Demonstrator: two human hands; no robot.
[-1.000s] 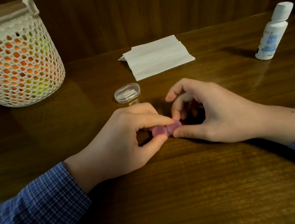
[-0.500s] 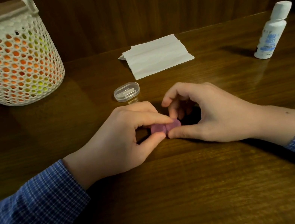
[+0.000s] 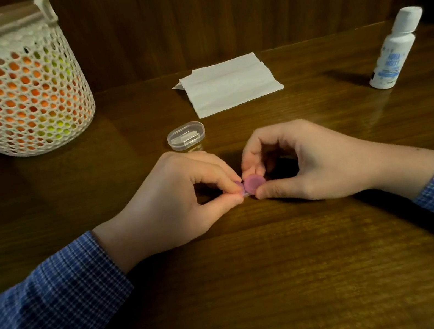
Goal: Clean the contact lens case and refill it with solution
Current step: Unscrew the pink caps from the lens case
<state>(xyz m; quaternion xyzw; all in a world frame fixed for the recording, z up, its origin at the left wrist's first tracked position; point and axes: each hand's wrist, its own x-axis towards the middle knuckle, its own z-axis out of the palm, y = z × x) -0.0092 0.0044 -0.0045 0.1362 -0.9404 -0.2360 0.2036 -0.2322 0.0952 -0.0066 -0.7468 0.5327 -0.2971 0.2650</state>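
I am looking down at a dark wooden surface (image 3: 260, 287) with both checked blue sleeves coming in from the lower corners of the frame. At the centre my left hand (image 3: 170, 201) is pinching the left end of the pink lens case (image 3: 251, 184); thumb below and forefinger above are curling tight around it. My right hand (image 3: 305, 163) is gripping the right cap of the case, with the thumb lying along its lower edge and the curled fingers (image 3: 249, 158) bearing on it from above. The case is sitting low, at or just above the surface; I cannot tell whether it is touching.

Just beyond the left hand, a small clear oval box (image 3: 186, 135) is resting on the surface. Farther back, above centre, a folded white tissue (image 3: 230, 83) is lying flat near the rear edge. At the right of the frame a white solution bottle (image 3: 393, 52) is standing capped, well apart from the hands. In the upper left a white mesh basket (image 3: 13, 98) is showing orange and yellow through its holes. A wooden wall is closing off the back.
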